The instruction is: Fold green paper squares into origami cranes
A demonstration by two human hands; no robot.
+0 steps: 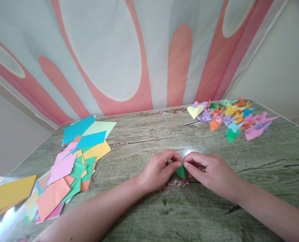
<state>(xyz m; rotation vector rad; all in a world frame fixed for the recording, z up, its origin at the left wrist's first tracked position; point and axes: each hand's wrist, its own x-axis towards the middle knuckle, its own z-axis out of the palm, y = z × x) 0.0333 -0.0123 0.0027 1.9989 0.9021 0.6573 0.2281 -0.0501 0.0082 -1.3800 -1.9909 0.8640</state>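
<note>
A small piece of folded green origami paper (pixel 181 172) is pinched between my two hands, just above the wood-patterned tabletop. My left hand (pixel 163 168) grips its upper left side between thumb and forefinger. From the other side, my right hand (pixel 207 169) pinches the top edge with thumb and forefinger, the fingertips of both hands almost touching. The lower part of the paper hangs below the fingers and shows a crease down it. The fingers hide its upper end.
Loose coloured paper sheets (pixel 62 164) lie in an overlapping heap on the left, with a gold sheet (pixel 14 191) at the table's left edge. Many folded paper figures (pixel 232 117) cluster at the back right. A patterned curtain (pixel 101 50) hangs behind the table (pixel 139 134).
</note>
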